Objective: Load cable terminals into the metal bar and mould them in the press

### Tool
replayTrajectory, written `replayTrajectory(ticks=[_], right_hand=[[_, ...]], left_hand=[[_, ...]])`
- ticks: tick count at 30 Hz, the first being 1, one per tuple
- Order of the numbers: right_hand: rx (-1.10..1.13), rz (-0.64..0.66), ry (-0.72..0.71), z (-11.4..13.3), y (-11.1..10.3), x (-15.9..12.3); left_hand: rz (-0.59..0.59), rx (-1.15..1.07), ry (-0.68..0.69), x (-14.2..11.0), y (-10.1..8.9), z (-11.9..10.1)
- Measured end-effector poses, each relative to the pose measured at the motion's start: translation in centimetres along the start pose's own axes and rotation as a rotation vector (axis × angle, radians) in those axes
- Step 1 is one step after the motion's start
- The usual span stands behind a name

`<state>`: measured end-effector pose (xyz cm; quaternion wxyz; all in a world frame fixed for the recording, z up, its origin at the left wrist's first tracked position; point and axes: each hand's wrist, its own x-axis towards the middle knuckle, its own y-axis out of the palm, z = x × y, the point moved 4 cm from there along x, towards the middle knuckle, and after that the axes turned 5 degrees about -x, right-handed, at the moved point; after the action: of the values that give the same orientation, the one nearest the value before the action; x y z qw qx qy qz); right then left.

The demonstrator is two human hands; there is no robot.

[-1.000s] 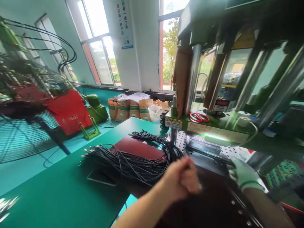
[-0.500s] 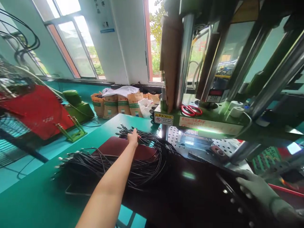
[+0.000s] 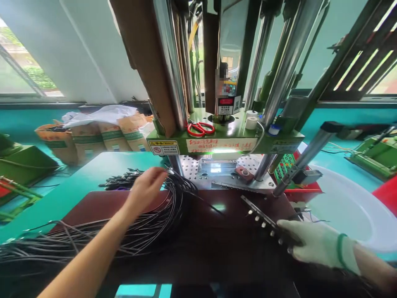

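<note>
My bare left hand (image 3: 150, 182) is over the far cable ends of a large loop of black cables (image 3: 169, 211). Its fingers look curled, slightly blurred, and whatever is in them is hidden. One cable reaches out rightward across the dark tabletop. My right hand (image 3: 316, 242), in a whitish glove with a green cuff, grips the near part of a dark metal bar (image 3: 262, 215). Small pale, metallic-looking pieces stick out in a row along the bar's near side. The bar slants over the table, its far end toward the press.
A green press (image 3: 223, 138) with steel columns stands ahead. Red-handled scissors (image 3: 201, 129) and white spools (image 3: 251, 120) lie on its ledge. Below, a second metal bar (image 3: 235, 187) lies at the perforated plate's front edge. Paper sacks (image 3: 87, 138) are back left; a white round tub (image 3: 344, 207) is right.
The view has swung right, bringing the press to the middle. My left hand remains by the cable ends, and the bar in my gloved right hand now shows more fully.
</note>
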<state>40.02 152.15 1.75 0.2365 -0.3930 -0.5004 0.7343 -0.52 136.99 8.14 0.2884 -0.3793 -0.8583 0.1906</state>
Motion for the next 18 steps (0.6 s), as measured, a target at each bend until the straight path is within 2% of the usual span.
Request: replayTrajectory(ticks=[1,3,4,6,9,12,15,18], right_hand=[[-0.065,0.069,0.011,0.1,0.5,-1.1],[-0.209,0.117,0.001,0.5,1.3,-2.4],[-0.244,0.093,-0.011,0.7,1.4,-2.7],[-0.295,0.051,-0.037,1.1,1.4,-2.7],[-0.361,0.014,-0.043,1.1,0.3,-1.6],[-0.356,-0.047,-0.019,1.0,-1.3,0.5],[-0.31,-0.105,0.004,1.5,-2.7,3.3],[-0.256,-0.172,-0.026,3.0,-3.9,5.8]], left_hand=[[0.13,0.056,0.193,-1.4,1.5,-3.3],[0.396,0.143,0.464,-4.8,4.8,-8.4],[0.51,0.178,0.546,-6.6,6.3,-10.0],[0.647,0.245,0.628,-9.7,8.9,-11.3],[0.742,0.292,0.591,-13.4,11.6,-9.8],[0.872,0.248,0.455,-16.0,13.4,-7.4],[0.919,0.171,0.29,-17.1,14.0,-6.7],[0.89,0.117,0.167,-16.7,13.8,-7.2]])
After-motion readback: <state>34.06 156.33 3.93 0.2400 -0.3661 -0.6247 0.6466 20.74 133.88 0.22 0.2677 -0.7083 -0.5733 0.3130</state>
